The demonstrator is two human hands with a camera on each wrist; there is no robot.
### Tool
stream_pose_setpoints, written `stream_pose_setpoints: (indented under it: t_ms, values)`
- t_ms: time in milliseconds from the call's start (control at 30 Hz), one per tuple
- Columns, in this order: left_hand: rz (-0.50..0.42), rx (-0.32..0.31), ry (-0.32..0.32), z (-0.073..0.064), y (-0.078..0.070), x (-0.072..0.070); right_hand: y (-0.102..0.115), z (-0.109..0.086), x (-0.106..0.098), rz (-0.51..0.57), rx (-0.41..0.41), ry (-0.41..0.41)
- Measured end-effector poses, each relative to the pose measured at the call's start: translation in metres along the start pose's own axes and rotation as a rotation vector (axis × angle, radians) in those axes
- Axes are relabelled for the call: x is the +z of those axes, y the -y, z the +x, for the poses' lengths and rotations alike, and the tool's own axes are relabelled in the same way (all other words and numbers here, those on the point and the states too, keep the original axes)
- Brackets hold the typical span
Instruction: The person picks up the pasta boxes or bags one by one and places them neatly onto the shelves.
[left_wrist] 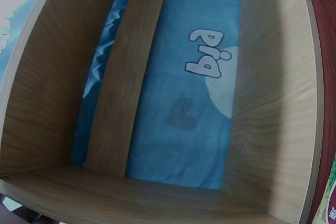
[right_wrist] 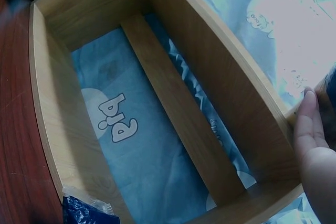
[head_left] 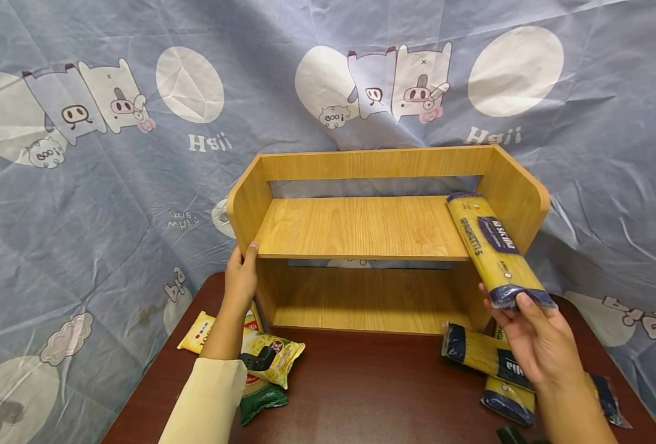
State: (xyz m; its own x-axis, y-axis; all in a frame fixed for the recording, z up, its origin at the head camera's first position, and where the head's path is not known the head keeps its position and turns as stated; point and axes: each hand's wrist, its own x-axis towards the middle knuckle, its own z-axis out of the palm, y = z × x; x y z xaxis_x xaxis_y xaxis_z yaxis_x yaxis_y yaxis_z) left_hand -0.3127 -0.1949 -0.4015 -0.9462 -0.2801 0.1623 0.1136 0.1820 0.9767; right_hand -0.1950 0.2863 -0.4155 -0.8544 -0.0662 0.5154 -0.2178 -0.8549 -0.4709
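Observation:
A two-tier wooden shelf [head_left: 355, 228] stands at the back of the table. My left hand [head_left: 241, 279] grips the front edge of its left side panel, the thumb at the upper board. In my right hand [head_left: 541, 339] is the near end of a yellow and dark-blue spaghetti pack [head_left: 479, 250], thumb on top and fingers beneath. The pack's far end is over the right side of the upper board, beside the right panel, and its near end juts out past the front edge. The right wrist view shows the right hand at the frame's right side, the pack mostly cut off.
More spaghetti packs [head_left: 480, 351] lie crossed on the dark red table [head_left: 372, 394] at the right, partly behind my right arm. Several food bags [head_left: 274, 351], yellow and green, lie at the left, partly behind my left arm. A patterned blue-grey cloth [head_left: 283, 80] hangs behind.

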Motion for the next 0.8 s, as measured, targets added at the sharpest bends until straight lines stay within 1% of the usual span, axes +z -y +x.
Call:
stream_pose_setpoints:
  t_ms: [167,267,333,533,700,800]
  values:
    - [-0.001,0.007,0.006,0.0,0.0,0.001,0.001,0.002,0.0,-0.023,0.008,-0.023]
    - [-0.004,0.023,0.002,0.0,0.0,0.001,0.002,0.002,-0.001,-0.083,0.011,-0.034]
    - [-0.004,0.03,0.0,0.0,0.0,0.001,0.003,0.001,-0.001,-0.142,0.01,-0.041]
    - [0.0,0.014,0.007,-0.001,0.0,0.0,0.004,-0.006,0.001,-0.304,0.012,-0.057]
    - [-0.001,0.007,-0.001,-0.001,0.0,0.0,0.005,-0.011,0.003,-0.395,0.025,-0.055]
    - [-0.003,0.007,-0.004,-0.001,-0.001,0.0,0.005,-0.013,0.002,-0.389,0.029,-0.031]
